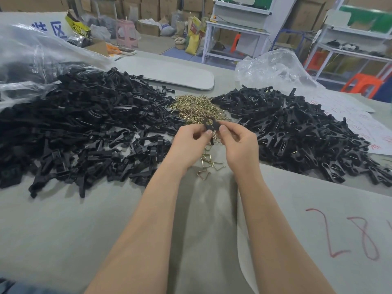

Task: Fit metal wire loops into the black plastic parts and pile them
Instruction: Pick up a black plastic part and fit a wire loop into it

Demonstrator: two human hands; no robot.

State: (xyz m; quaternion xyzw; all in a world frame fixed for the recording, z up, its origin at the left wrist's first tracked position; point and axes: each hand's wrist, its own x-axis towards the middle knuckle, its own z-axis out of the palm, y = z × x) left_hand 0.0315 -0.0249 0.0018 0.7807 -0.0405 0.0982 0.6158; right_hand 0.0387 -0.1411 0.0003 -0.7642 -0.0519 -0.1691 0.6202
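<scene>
Centrally, both hands pinch matte black plastic part (210, 125)

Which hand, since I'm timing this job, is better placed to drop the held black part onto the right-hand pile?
Probably right. The right hand pinches the black part and sits nearer that pile; the left hand would cross over.

A factory workshop: stacked cartons (148, 6), workbenches (234, 28), heaped black parts (84, 115).
</scene>
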